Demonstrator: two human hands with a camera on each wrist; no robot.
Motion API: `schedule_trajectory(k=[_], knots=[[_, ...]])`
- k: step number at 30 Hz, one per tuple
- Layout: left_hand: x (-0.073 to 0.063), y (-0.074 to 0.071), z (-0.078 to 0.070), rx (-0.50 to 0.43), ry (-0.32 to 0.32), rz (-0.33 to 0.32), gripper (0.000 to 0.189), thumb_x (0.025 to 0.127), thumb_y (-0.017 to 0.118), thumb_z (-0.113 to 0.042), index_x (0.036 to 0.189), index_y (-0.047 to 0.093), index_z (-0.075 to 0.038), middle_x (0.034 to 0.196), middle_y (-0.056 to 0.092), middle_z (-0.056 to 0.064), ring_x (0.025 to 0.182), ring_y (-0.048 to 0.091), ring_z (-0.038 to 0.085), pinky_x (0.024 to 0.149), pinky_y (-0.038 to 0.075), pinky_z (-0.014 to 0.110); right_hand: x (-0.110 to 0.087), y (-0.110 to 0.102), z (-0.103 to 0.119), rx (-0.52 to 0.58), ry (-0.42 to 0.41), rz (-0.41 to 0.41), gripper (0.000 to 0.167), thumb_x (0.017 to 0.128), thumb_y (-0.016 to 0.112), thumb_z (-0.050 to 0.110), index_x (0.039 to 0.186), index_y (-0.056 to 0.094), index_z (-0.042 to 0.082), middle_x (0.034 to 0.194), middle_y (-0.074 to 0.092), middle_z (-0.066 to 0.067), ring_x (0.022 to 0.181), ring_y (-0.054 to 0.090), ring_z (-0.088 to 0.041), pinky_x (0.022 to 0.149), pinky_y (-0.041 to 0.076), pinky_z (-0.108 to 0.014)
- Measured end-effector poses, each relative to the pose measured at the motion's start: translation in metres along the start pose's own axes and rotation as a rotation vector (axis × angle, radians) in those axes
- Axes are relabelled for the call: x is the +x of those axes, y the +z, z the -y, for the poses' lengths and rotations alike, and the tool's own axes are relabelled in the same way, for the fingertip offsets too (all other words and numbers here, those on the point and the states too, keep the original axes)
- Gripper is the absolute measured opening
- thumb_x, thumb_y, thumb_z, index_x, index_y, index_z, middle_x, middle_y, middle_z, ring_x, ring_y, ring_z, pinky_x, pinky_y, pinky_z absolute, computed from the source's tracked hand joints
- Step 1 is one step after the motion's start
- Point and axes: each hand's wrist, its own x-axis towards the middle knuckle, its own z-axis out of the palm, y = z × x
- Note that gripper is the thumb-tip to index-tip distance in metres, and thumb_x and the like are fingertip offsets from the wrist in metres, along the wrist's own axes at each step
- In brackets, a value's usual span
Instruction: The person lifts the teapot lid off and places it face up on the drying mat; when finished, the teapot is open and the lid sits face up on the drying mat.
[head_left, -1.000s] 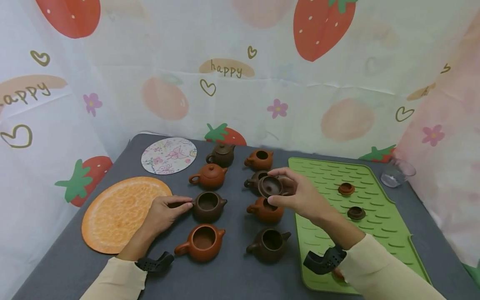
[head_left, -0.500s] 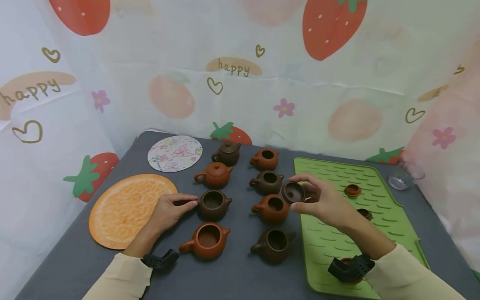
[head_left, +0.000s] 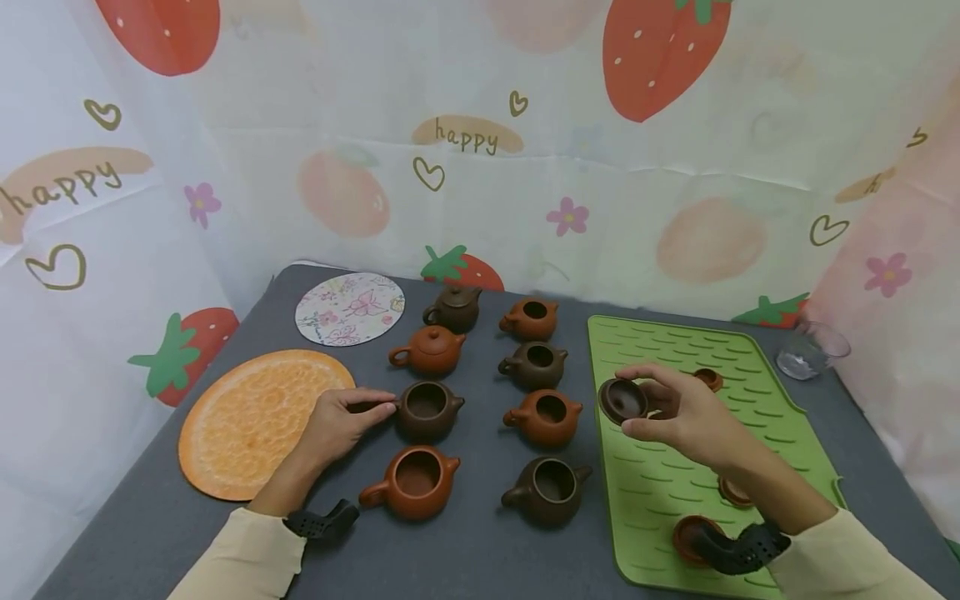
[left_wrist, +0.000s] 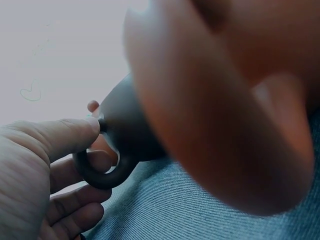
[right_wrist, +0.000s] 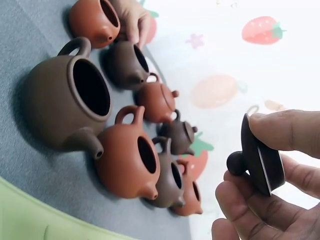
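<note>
Now the right fingers (right_wrist: 285, 131) pinch the dark lid (head_left: 624, 401) farther right, while the left fingers (left_wrist: 70, 134) still grip a teapot handle (left_wrist: 117, 177).

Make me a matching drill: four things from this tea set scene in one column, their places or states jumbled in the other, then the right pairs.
Things:
1. Dark lid
2. Clear glass
3. Flowered round mat
4. Left hand

Places or states:
A. Near the far left corner of the table
B. Pinching the handle of a dark lidless teapot
C. Held in the right hand
D. Just right of the green mat

Pairs: 1-C, 2-D, 3-A, 4-B
</note>
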Motion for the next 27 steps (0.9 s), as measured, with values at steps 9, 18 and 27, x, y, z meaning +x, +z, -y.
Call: schedule_trajectory(k=[9,18,27], knots=[[0.001,0.000,0.001,0.003,-0.016,-0.003,0.014,0.083,0.076,-0.004,0.096,0.077,0.002,0.091,0.072,0.011,0.087,0.066,0.011,0.074,0.050,0.020,-0.011,-0.005,-0.009,-0.039,0.084,0.023,0.057,0.088,0.073,0.014,0.138,0.045,0.005,0.112,0.063,-0.017,0.098,0.064,-0.026,0.074,0.054,-0.039],[-0.001,0.000,-0.014,0.009,-0.001,0.007,0.014,0.083,0.074,0.002,0.097,0.075,0.006,0.093,0.071,0.016,0.088,0.065,0.014,0.075,0.049,0.019,-0.017,-0.012,-0.028,-0.019,0.094,0.055,0.059,0.088,0.072,0.010,0.138,0.043,0.000,0.113,0.061,-0.020,0.099,0.062,-0.026,0.073,0.053,-0.039],[-0.003,0.001,-0.034,0.021,-0.007,0.013,0.014,0.083,0.073,0.005,0.097,0.073,0.010,0.093,0.070,0.019,0.088,0.065,0.015,0.075,0.048,0.018,-0.021,-0.017,-0.042,-0.033,0.104,0.083,0.059,0.087,0.073,0.006,0.138,0.043,-0.001,0.111,0.060,-0.020,0.098,0.062,-0.030,0.072,0.053,-0.040]])
